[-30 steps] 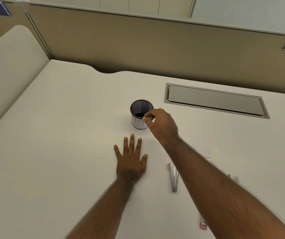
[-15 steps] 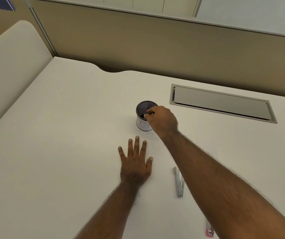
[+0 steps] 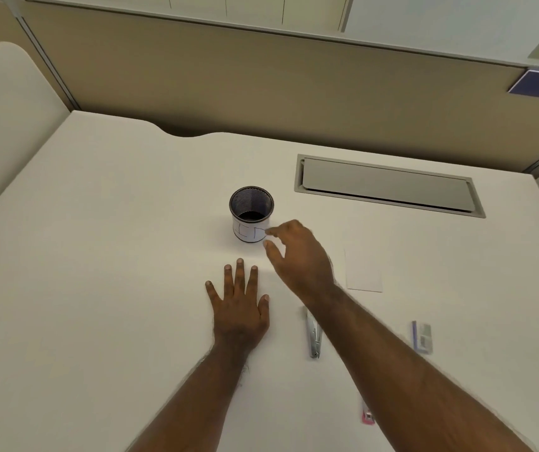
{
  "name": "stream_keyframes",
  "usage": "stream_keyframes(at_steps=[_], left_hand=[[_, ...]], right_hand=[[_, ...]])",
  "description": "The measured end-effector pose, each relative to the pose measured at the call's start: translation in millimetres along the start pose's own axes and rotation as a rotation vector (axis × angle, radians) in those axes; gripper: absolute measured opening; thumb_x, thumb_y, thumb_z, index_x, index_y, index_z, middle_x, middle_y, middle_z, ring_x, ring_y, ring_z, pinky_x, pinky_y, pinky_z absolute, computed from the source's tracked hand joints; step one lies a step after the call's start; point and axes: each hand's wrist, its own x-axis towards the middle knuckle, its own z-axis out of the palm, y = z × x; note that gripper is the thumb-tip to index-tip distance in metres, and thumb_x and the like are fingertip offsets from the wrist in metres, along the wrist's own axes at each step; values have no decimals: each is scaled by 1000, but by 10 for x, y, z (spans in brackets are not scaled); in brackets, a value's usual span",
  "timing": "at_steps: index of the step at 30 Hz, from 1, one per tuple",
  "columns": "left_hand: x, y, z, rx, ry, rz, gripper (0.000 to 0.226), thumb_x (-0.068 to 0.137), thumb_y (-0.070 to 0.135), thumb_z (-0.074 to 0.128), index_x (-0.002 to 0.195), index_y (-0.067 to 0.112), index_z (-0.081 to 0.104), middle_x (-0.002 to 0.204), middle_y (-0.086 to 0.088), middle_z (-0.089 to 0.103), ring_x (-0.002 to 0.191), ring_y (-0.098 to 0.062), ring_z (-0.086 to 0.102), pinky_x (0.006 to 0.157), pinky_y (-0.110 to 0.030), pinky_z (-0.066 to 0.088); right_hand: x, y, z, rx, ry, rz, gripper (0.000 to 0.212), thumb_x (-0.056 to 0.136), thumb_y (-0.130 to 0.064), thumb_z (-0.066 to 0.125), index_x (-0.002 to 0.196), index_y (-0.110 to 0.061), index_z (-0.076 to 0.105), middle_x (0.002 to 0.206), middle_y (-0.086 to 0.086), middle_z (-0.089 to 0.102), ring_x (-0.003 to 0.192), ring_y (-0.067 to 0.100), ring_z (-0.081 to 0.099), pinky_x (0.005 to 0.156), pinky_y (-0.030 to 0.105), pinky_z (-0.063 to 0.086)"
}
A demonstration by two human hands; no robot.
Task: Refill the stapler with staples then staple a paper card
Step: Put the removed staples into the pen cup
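Note:
A silver stapler lies on the white desk, partly under my right forearm. A white paper card lies flat to the right of my right hand. A small staple box rests farther right. My right hand hovers just right of a black mesh cup, fingers apart, holding nothing. My left hand lies flat on the desk, palm down, fingers spread, below the cup.
A pink object peeks out beside my right forearm near the front. A grey cable hatch is set into the desk at the back right. Tan partition walls close off the back and a curved panel the left.
My right hand was pinched over the mesh cup's mouth; it has pulled back to the cup's right side with fingers spread and nothing in them. My left hand stayed flat.

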Motion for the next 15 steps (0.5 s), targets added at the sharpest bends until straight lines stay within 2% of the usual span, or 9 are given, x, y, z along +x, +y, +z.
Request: stream_keyframes(at_steps=[4,8,12,15], left_hand=[[-182,125,32,-16,4,20,65,94,46,19,152,20,30,162,-9,17,149,-32,17,114,-66,12],[-347,262,15,-27,26,40,63,93,44,23,150,18,36,160,-11,25,147,-33,26,112,-67,20],[-540,470,-2,-70,39,59,62,94,43,22,151,22,33,161,-7,23,149,-29,22,115,-64,16],[-685,622,-27,-152,59,122,59,93,38,24,148,25,39,160,-1,27,148,-24,25,117,-60,16]], right_hand=[[-565,293,-46,-97,-42,12,53,94,-45,46,143,-25,40,141,-3,51,128,17,46,105,33,35],[-1065,571,-69,-191,-74,41,63,95,-49,41,151,-25,27,157,-5,32,147,17,23,114,32,9],[-1460,865,-198,-292,-129,54,65,97,-55,28,154,-28,13,160,-12,-1,147,8,-13,120,38,-5],[-1710,1039,-376,-299,-97,96,64,98,-55,25,154,-28,13,161,-11,-1,148,7,-15,120,35,-12]])
